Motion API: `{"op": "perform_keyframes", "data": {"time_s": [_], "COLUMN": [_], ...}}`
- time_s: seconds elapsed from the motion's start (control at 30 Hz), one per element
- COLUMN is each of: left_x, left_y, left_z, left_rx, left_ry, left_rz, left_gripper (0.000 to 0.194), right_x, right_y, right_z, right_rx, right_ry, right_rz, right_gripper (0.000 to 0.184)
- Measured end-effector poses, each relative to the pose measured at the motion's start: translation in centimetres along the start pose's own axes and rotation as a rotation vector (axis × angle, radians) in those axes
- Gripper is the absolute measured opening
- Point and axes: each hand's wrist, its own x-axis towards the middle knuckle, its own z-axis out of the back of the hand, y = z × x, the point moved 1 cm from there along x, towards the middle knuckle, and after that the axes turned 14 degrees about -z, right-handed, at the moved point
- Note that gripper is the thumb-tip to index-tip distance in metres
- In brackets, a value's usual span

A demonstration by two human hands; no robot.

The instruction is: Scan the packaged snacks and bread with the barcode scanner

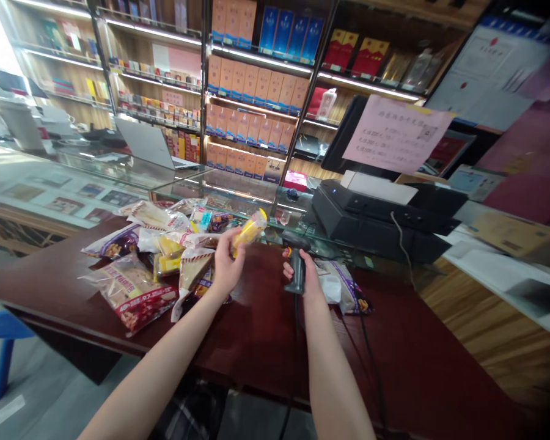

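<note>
My left hand (227, 263) is closed around a small yellow snack packet (250, 231), held up above the dark red counter (266, 342). A short way to its right, my right hand (305, 278) grips a black handheld barcode scanner (296, 260), whose head points left toward the packet. The scanner's cable runs down over the counter's near edge. Left of my left hand lies a pile of wrapped snacks and bread packets (151, 256). One more packet (343, 287) lies just right of my right hand.
A black cash register (376, 220) with a screen and a pink paper notice (394, 137) stands behind the scanner. A glass display counter (73, 177) carries a laptop (149, 143). Shelves of boxed goods (256, 85) fill the back wall. A blue stool (2, 342) stands at the left.
</note>
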Motion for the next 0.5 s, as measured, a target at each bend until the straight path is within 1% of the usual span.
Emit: {"op": "perform_keyframes", "data": {"time_s": [0.03, 0.07, 0.1, 0.17, 0.2, 0.27, 0.33, 0.4, 0.43, 0.5], "left_x": [0.9, 2.0, 3.3, 5.9, 7.2, 9.3, 10.7, 11.5, 11.7, 11.7], "left_y": [-0.9, -1.5, -1.8, -1.5, -1.0, 0.7, 2.7, 4.3, 4.9, 5.4], "left_z": [0.5, 1.1, 1.7, 3.1, 4.0, 5.8, 7.7, 9.4, 10.0, 10.7], "left_rx": [0.117, 0.234, 0.335, 0.504, 0.576, 0.693, 0.809, 0.898, 0.917, 0.945], "left_ry": [-0.01, -0.035, -0.034, -0.002, 0.04, 0.179, 0.356, 0.518, 0.589, 0.661], "left_rz": [-0.089, -0.146, -0.178, -0.198, -0.183, -0.113, 0.011, 0.112, 0.124, 0.134], "left_gripper": [0.028, 0.028, 0.029, 0.031, 0.032, 0.033, 0.033, 0.031, 0.03, 0.026], "right_x": [-0.1, -0.2, -0.3, -0.5, -0.5, -0.4, -0.2, 0.0, 0.1, 0.3], "right_y": [0.1, 0.2, 0.3, 0.5, 0.6, 0.6, 0.5, 0.2, 0.1, -0.1], "right_z": [0.0, 0.0, 0.0, 0.0, 0.1, 0.3, 0.7, 1.2, 1.4, 1.6], "right_rx": [0.002, 0.005, 0.012, 0.033, 0.045, 0.056, 0.05, 0.031, 0.018, -0.01], "right_ry": [0.001, 0.001, 0.001, -0.004, -0.006, -0.004, 0.001, -0.012, -0.031, -0.092], "right_rz": [0.01, 0.023, 0.036, 0.055, 0.058, 0.053, 0.046, 0.049, 0.057, 0.095], "right_gripper": [0.022, 0.022, 0.022, 0.022, 0.023, 0.024, 0.025, 0.027, 0.027, 0.028]}}
